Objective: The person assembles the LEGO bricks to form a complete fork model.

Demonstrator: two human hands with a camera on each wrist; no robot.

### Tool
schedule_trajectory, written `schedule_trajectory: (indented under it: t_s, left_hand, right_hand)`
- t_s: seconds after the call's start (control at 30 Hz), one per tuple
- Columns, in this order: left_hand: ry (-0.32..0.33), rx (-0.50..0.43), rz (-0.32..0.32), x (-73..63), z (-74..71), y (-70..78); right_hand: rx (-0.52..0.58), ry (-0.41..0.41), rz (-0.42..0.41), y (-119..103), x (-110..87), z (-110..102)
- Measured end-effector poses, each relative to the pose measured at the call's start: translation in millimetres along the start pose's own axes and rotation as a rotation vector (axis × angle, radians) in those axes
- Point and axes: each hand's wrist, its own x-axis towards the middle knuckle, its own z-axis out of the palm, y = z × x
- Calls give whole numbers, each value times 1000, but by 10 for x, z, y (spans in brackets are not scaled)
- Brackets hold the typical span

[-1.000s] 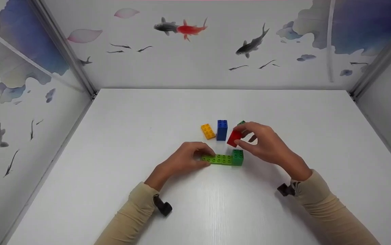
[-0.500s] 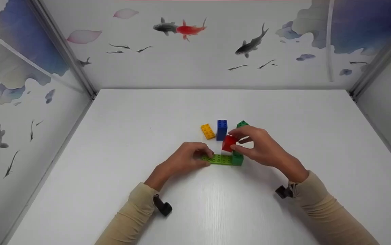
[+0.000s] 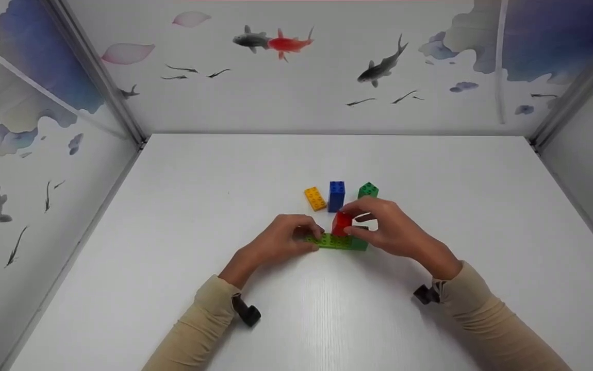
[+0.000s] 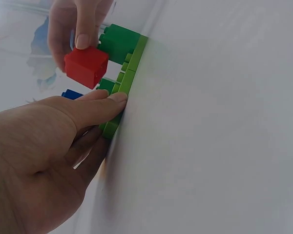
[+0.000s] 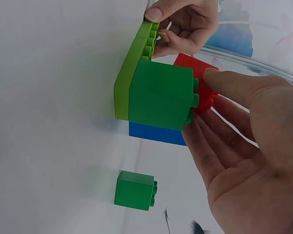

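In the head view, a light green studded strip [image 3: 333,246] lies on the white table, with a dark green brick [image 3: 361,243] on its right end. My left hand [image 3: 282,238] pinches the strip's left end between thumb and fingers. My right hand [image 3: 398,231] holds a red brick [image 3: 341,224] over the strip, just left of the dark green brick. From the left wrist, the red brick [image 4: 86,67] appears tilted and raised off the studs. The right wrist view has the dark green brick [image 5: 161,92] partly hiding the red brick [image 5: 185,63].
Behind the hands stand a blue brick stack [image 3: 336,197] and another dark green brick [image 3: 368,190]. A flat yellow-orange brick [image 3: 315,199] lies to their left. Panels printed with fish [image 3: 383,66] wall off the table's back and sides.
My right hand has carried the red brick left and toward me, from behind the dark green brick to over the strip. The rear green brick shows more fully. My left hand has stayed put.
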Motion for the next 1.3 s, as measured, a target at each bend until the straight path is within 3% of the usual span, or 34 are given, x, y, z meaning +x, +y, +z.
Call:
schedule_trajectory:
  t_s: [0.4, 1.3]
  left_hand:
    - [2, 24, -23, 14, 4, 11]
    - [4, 54, -44, 12, 3, -18]
  right_hand:
    - [-38, -77, 1, 2, 4, 100]
    - [-110, -39, -23, -70, -16, 170]
